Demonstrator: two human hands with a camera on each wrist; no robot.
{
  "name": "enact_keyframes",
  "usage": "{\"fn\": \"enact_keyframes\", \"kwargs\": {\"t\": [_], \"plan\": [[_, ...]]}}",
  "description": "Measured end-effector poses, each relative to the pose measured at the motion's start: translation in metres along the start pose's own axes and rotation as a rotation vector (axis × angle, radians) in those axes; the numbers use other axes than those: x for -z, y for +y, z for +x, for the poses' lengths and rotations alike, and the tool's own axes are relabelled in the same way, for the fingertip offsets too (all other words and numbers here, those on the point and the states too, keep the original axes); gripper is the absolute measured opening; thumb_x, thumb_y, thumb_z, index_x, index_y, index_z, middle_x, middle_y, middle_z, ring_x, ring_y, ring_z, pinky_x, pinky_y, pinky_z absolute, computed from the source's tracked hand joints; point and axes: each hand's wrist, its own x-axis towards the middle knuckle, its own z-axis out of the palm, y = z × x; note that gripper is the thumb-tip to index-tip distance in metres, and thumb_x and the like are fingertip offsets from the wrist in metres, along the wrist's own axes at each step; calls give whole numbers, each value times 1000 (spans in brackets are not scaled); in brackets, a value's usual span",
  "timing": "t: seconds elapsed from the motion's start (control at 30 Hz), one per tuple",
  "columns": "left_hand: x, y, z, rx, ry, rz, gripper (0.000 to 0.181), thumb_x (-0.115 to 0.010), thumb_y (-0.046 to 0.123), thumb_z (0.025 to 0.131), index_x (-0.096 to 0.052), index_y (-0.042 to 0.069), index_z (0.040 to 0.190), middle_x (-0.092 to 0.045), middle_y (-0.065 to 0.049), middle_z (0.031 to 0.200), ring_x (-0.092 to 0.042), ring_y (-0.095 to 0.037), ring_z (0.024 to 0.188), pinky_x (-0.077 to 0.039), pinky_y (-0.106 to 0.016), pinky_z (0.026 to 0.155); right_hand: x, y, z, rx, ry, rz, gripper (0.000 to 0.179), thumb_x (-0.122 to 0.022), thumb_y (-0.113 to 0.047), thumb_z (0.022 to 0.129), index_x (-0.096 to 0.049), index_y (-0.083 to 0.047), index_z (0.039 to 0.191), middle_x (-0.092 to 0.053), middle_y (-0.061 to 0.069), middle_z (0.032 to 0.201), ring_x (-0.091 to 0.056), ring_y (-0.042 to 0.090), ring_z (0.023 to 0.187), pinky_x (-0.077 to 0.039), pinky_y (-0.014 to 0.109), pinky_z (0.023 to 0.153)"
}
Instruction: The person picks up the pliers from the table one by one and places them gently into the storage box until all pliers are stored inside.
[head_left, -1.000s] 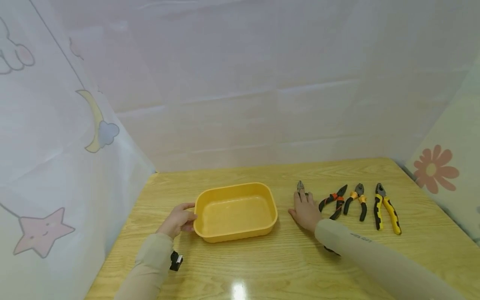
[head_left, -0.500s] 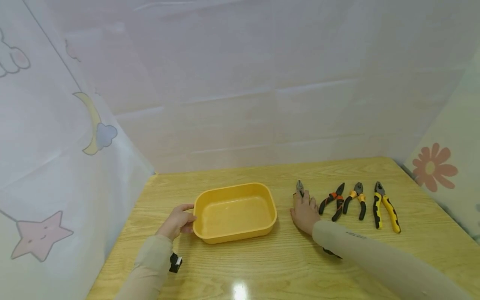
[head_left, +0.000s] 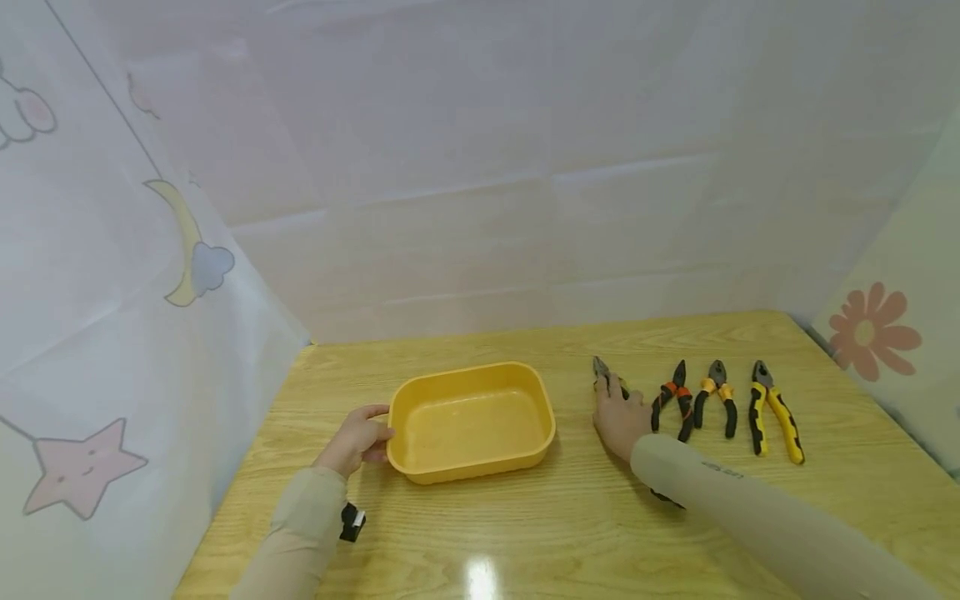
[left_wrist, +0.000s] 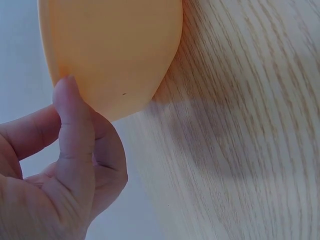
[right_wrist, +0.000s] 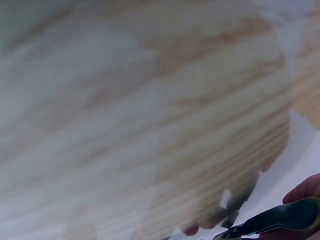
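A yellow plastic basin [head_left: 472, 425] stands on the table with nothing in it. My left hand [head_left: 356, 437] holds its left end; in the left wrist view the thumb [left_wrist: 72, 115] presses on the rim and the other fingers curl behind. Right of the basin, my right hand [head_left: 621, 423] grips a pair of pliers [head_left: 600, 367], whose grey nose points away beyond the fingers. The right wrist view catches a dark handle [right_wrist: 282, 218] between the fingertips at the lower right corner. Most of these pliers is hidden under the hand.
Just right of my right hand lie black-and-red long-nose pliers [head_left: 678, 392]. Further right are orange-and-black pliers [head_left: 717, 390] and larger yellow-and-black pliers [head_left: 765, 400]. A printed cloth [head_left: 480, 208] hangs behind the wooden table [head_left: 465, 533].
My right hand has shifted slightly right and its fingers have curled in. The pliers' nose under it has tilted left, and the red-handled pliers have turned and slid right. My left hand stays put.
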Motion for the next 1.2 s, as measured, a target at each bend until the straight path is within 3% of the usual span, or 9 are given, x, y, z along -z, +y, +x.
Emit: {"fn": "enact_keyframes", "kwargs": {"t": [0.17, 0.3, 0.4, 0.7, 0.97, 1.2], "plan": [[0, -1, -1, 1, 11, 5, 51, -51, -8, 94, -37, -9, 143, -66, -22, 93, -63, -14, 59, -53, -24, 48, -5, 3, 1, 11, 109, 5, 53, -65, -13, 92, -47, 8, 137, -45, 38, 133, -54, 56, 85, -51, 59, 59], [0, -1, -1, 4, 19, 5, 51, -51, -8, 93, -38, -9, 142, -66, -21, 92, -62, -13, 57, -52, -23, 48, -5, 5, 1, 25, 192, -10, 49, -68, -11, 88, -55, 3, 133, -52, 33, 125, -54, 41, 65, -49, 46, 47], [0, -1, -1, 7, 27, 4, 50, -52, -8, 93, -39, -8, 142, -66, -21, 91, -61, -13, 57, -52, -23, 47, -1, 5, 0, 37, 186, -38, 49, -70, -12, 87, -57, 2, 132, -52, 30, 124, -48, 33, 59, -46, 41, 44], [-1, -6, -1, 10, 25, -4, 49, -51, -9, 93, -39, -9, 141, -65, -20, 89, -61, -14, 57, -51, -23, 47, 10, 10, -1, 43, 79, 51, 52, -69, -15, 88, -55, -1, 136, -46, 31, 135, -49, 38, 66, -40, 37, 44], [-4, -6, 2, 0, 38, -7, 48, -51, -8, 94, -41, -8, 141, -65, -22, 94, -61, -14, 57, -52, -24, 46, 21, 14, -10, 132, 161, 104, 53, -69, -6, 85, -54, 2, 136, -46, 32, 135, -41, 28, 61, -33, 36, 51], [-4, -4, 3, -13, 43, -21, 49, -50, -10, 93, -41, -9, 140, -65, -21, 91, -59, -14, 56, -50, -23, 45, 35, 10, -12, 171, 229, 118, 54, -73, -5, 84, -56, 3, 134, -47, 31, 135, -43, 30, 66, -37, 41, 58]]}}
